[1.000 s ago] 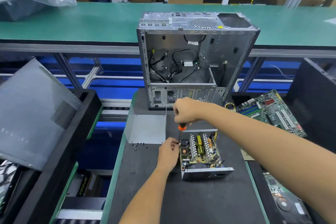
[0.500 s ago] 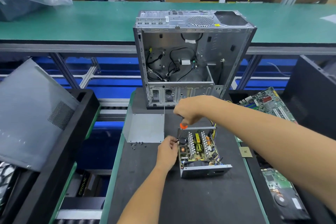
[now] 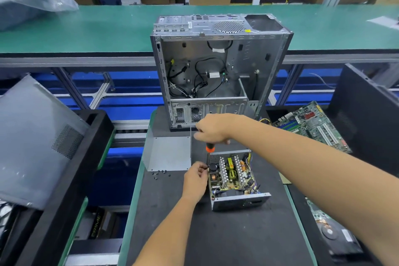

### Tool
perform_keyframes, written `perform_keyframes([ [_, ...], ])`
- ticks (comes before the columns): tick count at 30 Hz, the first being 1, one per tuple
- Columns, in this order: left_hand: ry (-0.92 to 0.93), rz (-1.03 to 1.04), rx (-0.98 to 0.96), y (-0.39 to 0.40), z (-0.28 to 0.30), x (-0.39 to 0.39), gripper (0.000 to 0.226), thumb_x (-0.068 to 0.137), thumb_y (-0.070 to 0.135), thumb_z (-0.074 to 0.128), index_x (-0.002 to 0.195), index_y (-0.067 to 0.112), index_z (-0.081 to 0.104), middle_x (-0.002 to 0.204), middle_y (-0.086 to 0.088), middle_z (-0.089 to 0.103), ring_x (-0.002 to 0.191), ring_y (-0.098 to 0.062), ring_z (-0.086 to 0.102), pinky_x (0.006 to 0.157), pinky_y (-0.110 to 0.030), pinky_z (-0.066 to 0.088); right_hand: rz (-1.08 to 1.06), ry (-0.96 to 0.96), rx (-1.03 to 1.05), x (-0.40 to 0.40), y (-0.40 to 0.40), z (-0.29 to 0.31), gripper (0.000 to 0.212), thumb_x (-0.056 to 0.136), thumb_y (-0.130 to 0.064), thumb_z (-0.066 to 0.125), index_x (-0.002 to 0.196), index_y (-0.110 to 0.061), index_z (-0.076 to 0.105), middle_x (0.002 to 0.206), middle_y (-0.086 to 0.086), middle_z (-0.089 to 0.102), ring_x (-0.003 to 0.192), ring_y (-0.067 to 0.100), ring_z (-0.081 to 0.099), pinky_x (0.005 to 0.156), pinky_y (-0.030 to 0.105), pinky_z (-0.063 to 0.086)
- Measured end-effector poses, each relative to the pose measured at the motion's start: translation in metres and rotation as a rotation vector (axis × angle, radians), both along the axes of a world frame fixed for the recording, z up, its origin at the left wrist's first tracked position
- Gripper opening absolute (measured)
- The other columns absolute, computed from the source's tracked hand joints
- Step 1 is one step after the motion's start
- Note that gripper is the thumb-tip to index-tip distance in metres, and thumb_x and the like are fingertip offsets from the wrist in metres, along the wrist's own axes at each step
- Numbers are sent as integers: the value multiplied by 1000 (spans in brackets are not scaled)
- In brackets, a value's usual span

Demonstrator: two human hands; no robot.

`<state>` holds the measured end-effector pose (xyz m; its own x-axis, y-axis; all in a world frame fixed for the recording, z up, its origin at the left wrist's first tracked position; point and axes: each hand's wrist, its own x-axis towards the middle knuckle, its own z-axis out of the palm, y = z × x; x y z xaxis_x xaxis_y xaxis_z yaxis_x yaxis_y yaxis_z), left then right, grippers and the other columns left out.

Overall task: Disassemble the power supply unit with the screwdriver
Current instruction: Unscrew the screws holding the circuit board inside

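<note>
Orange-collared screwdriver [image 3: 209,148] stands upright, tip down, in right hand [image 3: 213,129].

Bare mat [image 3: 226,239] near side, computer case [image 3: 216,71] blocking behind, loose screws [image 3: 160,173] left.

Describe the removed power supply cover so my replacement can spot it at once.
Start at the gutted computer case standing at the far end of the black mat. Just in front of it, to the left, lies the cover: a plain grey bent metal sheet, with small loose screws by its near edge.
</note>
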<state>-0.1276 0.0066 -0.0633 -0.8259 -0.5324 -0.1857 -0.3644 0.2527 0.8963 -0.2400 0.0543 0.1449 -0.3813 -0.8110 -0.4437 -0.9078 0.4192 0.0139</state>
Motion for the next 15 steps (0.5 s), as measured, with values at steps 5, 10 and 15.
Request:
perform_keyframes([
  [5, -2, 6, 18, 1, 0, 0, 13, 93, 8, 54, 94, 19, 60, 79, 4, 57, 70, -4, 51, 59, -6, 42, -6, 136, 93, 12, -11, -2, 33, 99, -20, 43, 68, -10, 45, 67, 3, 51, 63, 20, 50, 55, 31, 40],
  [10, -8, 8, 38, -1, -1, 0, 15, 92, 9, 56, 93, 23, 60, 80, 6, 58, 72, -4, 53, 60, -6, 42, 43, -19, -2, 1, -2, 3, 16, 90, -20, 62, 90, -5, 61, 75, -1, 58, 66, 14, 51, 57, 27, 37],
  [15, -30, 9, 47, -1, 0, -1, 15, 92, 11, 56, 95, 25, 60, 83, 7, 59, 73, -4, 53, 62, -10, 40, 48, -146, -127, -8, 9, 3, 33, 77, -6, 74, 106, -12, 59, 98, 0, 56, 90, 19, 49, 65, 27, 36],
])
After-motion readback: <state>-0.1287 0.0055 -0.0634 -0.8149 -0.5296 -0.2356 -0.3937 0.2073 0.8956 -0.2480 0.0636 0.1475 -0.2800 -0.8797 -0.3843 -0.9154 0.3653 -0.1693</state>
